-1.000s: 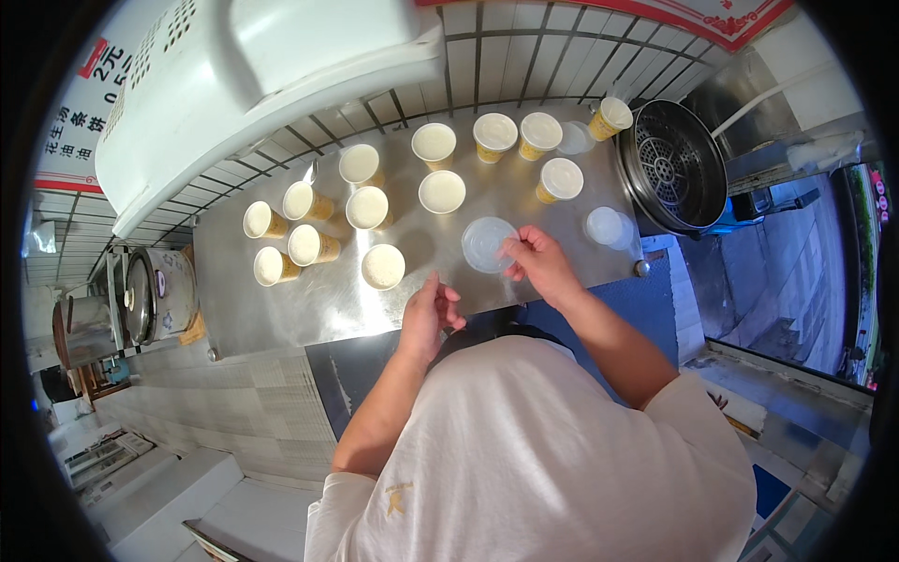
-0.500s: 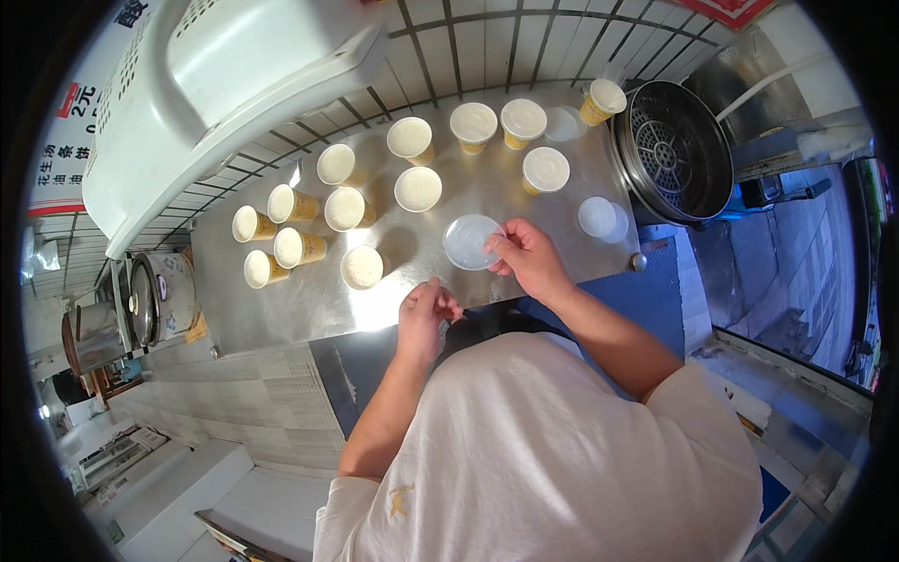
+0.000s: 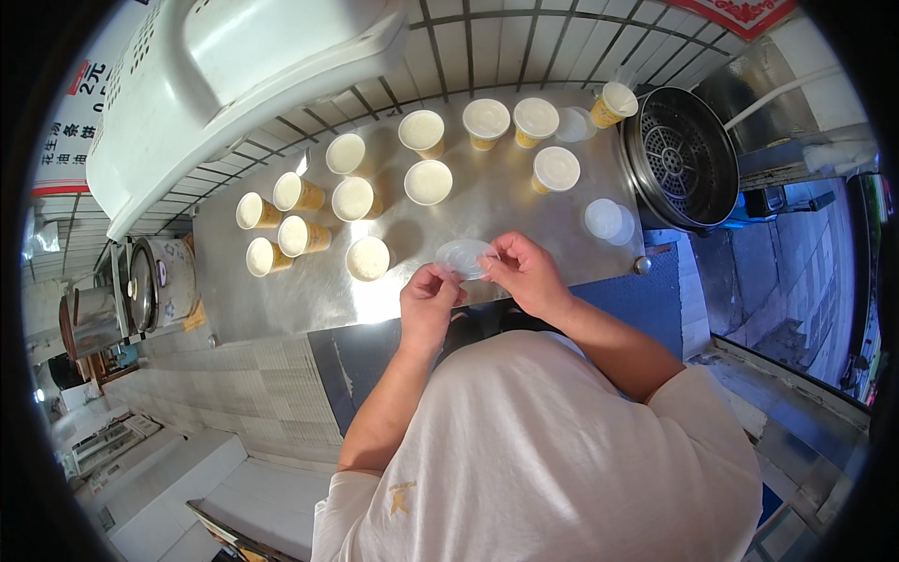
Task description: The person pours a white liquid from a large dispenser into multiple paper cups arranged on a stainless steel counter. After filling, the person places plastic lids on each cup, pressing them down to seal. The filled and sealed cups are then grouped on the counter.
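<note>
A clear plastic lid (image 3: 465, 255) is held tilted between my two hands above the near side of the steel table (image 3: 309, 314). My left hand (image 3: 430, 302) pinches its left edge with fingers closed. At the opposite edge, my right hand (image 3: 530, 276) grips it between thumb and fingers. Nearest the left hand is an uncovered paper cup (image 3: 368, 258) with pale, creamy-looking contents. Another such cup (image 3: 428, 183) stands farther back, and several more spread to the left. Lids appear to cover the cup (image 3: 556, 170) at right and two behind it.
More clear lids (image 3: 603, 218) lie at the table's right end. A yellow paper cup (image 3: 614, 103) stands in the far right corner beside dark round steamer trays (image 3: 681, 157). A white plastic basket (image 3: 281, 56) overhangs the back left. Lidded pots (image 3: 154, 286) stand left of the table.
My left hand has risen to the right and taken the lid's left edge. The right hand has brought the lid slightly lower and tilted it. The cups stay in place.
</note>
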The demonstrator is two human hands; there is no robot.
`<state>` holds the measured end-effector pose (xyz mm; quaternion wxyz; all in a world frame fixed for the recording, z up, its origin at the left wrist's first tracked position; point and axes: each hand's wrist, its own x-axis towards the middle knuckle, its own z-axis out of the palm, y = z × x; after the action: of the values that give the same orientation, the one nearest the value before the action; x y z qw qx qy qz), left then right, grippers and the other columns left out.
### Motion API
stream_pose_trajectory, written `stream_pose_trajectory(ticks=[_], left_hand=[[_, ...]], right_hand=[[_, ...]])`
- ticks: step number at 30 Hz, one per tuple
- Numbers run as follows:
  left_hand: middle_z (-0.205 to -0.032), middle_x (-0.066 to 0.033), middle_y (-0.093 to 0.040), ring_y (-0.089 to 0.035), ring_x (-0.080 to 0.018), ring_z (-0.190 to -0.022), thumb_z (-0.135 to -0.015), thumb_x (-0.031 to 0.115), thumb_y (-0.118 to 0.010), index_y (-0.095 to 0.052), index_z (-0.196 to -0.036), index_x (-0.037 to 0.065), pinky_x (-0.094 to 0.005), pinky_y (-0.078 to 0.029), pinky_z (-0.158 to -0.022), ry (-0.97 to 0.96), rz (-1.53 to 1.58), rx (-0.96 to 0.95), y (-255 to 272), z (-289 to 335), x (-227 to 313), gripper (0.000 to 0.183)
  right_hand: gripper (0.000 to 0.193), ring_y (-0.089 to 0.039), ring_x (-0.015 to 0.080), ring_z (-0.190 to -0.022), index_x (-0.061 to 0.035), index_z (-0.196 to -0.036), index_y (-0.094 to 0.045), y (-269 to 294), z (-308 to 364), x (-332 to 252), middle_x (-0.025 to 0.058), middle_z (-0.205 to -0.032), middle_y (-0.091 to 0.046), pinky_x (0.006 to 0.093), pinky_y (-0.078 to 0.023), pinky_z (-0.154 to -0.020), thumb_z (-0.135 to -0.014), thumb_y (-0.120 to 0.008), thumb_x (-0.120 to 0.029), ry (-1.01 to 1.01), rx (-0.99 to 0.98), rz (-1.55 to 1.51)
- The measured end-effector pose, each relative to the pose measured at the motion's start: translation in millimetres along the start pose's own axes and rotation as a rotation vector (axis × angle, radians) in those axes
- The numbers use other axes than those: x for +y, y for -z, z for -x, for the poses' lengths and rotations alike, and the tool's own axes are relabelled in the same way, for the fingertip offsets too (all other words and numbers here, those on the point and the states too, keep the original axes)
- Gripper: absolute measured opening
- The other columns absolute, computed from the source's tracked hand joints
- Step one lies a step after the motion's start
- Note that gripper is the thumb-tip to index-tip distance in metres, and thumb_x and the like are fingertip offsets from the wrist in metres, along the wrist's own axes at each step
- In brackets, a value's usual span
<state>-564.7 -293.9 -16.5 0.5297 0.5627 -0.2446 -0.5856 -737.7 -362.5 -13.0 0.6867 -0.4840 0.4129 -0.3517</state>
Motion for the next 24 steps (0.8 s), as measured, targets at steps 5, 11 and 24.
stream_pose_trajectory(ticks=[5, 11, 24], left_hand=[[-0.084, -0.0048, -0.068, -0.062, -0.0101, -0.068, -0.098, 0.010, -0.058, -0.066, -0.100, 0.001, -0.0243, -0.051, -0.064, 0.025, -0.139, 0.064, 1, 5, 9, 0.012], [-0.075, -0.0065, -0.066, -0.061, -0.0110, -0.063, -0.095, 0.005, -0.052, -0.067, -0.099, -0.001, -0.0249, -0.050, -0.059, 0.050, -0.072, 0.158, 5, 11, 16, 0.017], [-0.137, -0.0160, -0.051, -0.055, -0.0279, -0.120, -0.099, 0.022, -0.048, -0.035, -0.149, -0.002, -0.0388, -0.044, -0.101, -0.274, -0.109, -0.013, 25, 19, 15, 0.057]], right_hand=[[0.016, -0.063, 0.0083, -0.078, -0.0010, -0.099, -0.061, -7, 6, -5, 0.0029, -0.087, -0.067, 0.0268, -0.052, -0.072, -0.094, -0.070, -0.014, 0.083, -0.009, 0.175], [0.016, -0.063, 0.0087, -0.077, -0.0013, -0.097, -0.061, -12, 9, -10, 0.0043, -0.087, -0.068, 0.0266, -0.052, -0.071, -0.093, -0.071, -0.013, 0.158, 0.038, 0.301], [0.017, -0.063, 0.0081, -0.082, 0.0004, -0.103, -0.060, 3, 7, -27, 0.0023, -0.090, -0.067, 0.0251, -0.052, -0.073, -0.094, -0.069, -0.011, 0.193, -0.325, 0.319]])
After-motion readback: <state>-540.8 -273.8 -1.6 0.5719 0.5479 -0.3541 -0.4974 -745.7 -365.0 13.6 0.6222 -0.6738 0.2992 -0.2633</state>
